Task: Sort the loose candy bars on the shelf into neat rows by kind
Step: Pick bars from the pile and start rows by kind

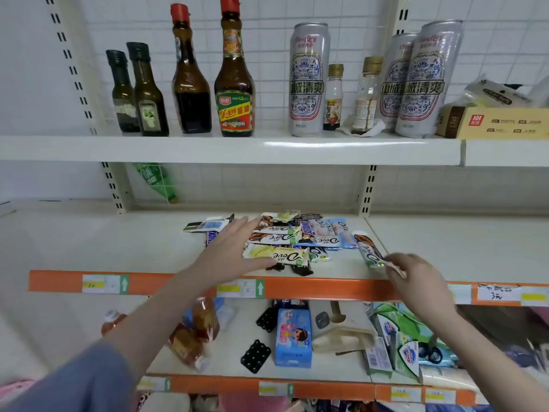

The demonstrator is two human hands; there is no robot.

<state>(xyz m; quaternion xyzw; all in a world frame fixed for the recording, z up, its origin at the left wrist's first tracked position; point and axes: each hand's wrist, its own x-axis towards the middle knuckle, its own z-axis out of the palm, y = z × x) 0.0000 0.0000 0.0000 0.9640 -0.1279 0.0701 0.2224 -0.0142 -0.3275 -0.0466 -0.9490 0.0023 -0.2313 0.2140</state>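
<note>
My left hand [234, 251] lies spread and flat, grip holding nothing, fingers against the heap of candy bars [294, 237] on the middle shelf [118, 248]. My right hand [416, 275] pinches the near end of a white Dove bar [368, 249] lying apart, right of the heap. On the upper shelf, a cardboard box [493, 121] holds packets.

Glossy plastic-film candy bars [276, 253] lie on a smooth, matt painted shelf [118, 245] edged with an orange strip [312, 288].
</note>
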